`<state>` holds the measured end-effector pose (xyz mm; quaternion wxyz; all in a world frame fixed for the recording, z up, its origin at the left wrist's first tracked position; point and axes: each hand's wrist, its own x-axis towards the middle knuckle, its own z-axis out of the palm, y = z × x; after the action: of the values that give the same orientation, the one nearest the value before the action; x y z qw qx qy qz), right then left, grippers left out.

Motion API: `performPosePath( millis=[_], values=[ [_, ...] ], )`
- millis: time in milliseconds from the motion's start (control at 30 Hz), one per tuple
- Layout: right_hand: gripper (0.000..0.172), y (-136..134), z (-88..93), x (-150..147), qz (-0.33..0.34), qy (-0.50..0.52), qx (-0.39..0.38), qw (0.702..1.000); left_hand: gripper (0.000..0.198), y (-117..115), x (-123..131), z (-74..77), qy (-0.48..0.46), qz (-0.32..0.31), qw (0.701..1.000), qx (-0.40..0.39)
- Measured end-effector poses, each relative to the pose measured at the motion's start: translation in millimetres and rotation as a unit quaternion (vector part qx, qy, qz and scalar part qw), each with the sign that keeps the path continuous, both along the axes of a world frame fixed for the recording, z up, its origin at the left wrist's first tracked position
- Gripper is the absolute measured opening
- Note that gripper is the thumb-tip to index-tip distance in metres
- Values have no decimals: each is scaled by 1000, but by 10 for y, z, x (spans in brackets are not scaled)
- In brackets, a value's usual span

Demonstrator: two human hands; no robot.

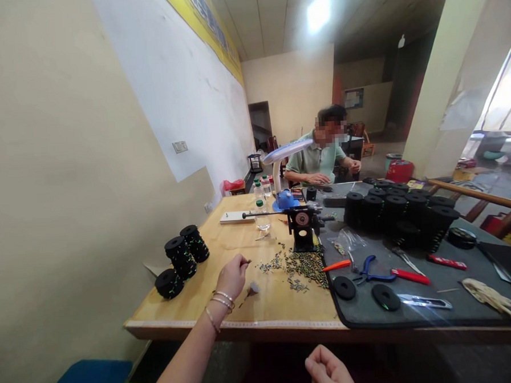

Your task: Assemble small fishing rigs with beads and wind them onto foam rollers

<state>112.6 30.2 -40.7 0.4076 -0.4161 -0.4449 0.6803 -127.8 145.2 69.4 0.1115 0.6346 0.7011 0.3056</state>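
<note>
My left hand (232, 277), with bangles at the wrist, is over the wooden table. Its thumb and fingertips pinch a small dark piece (249, 262), too small to name. To its right lie a scatter of tiny coloured beads (271, 264) and a pile of small dark and yellowish pieces (306, 267). Just below it is a small whitish object (253, 287). My right hand (329, 371) hangs in front of the table's near edge, its fingers curled closed; whatever they may hold is hidden. Behind the pile stands a black hand-cranked winder (302, 228) with a long rod.
Black spools (181, 258) stand at left; more black spools (393, 213) crowd the grey mat (360, 318). Blue-handled pliers (373, 272), a box cutter (424, 301) and a glove (488, 296) lie there. A lamp (277, 176) and bottles stand behind. Another person (316, 164) sits opposite.
</note>
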Motion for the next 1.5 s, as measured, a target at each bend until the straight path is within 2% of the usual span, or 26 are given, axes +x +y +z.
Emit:
performPosePath(
  millis=[67, 133, 200, 300, 367, 433, 633, 733, 933, 1133, 1500],
  values=[
    [53, -22, 35, 1, -6, 1, 1, 1000, 11, -223, 86, -13, -53, -42, 998, -4],
    [52, -53, 84, -8, -16, 7, -3, 1000, 14, -511, 242, -108, -119, -82, 989, -29],
    [51, -90, 139, -21, -24, 9, -6, 1000, 20, -818, 441, -250, -328, -133, 930, -100],
    [48, -141, 218, -38, -21, -3, -4, 1000, 25, -1200, 732, -442, -488, -104, 847, -184],
    [46, -162, 261, -47, -17, -14, -9, 1000, 24, -1350, 873, -526, -529, -79, 819, -210],
    [44, -170, 295, -54, -17, -25, -17, 999, 23, -1415, 957, -590, -543, -66, 808, -219],
    [38, -162, 325, -64, -20, -53, -20, 998, 25, -1410, 997, -773, -509, -72, 833, -203],
    [36, -163, 296, -61, -26, -69, -5, 997, 26, -1422, 997, -815, -489, -76, 847, -193],
    [30, -174, 232, -40, -32, -109, 46, 992, 23, -1465, 1019, -800, -444, -91, 875, -171],
    [29, -175, 229, -27, -31, -140, 87, 986, 22, -1476, 1031, -799, -439, -97, 877, -168],
    [27, -173, 206, -36, -26, -136, 74, 988, 18, -1485, 1029, -785, -429, -98, 883, -163]
  ],
)
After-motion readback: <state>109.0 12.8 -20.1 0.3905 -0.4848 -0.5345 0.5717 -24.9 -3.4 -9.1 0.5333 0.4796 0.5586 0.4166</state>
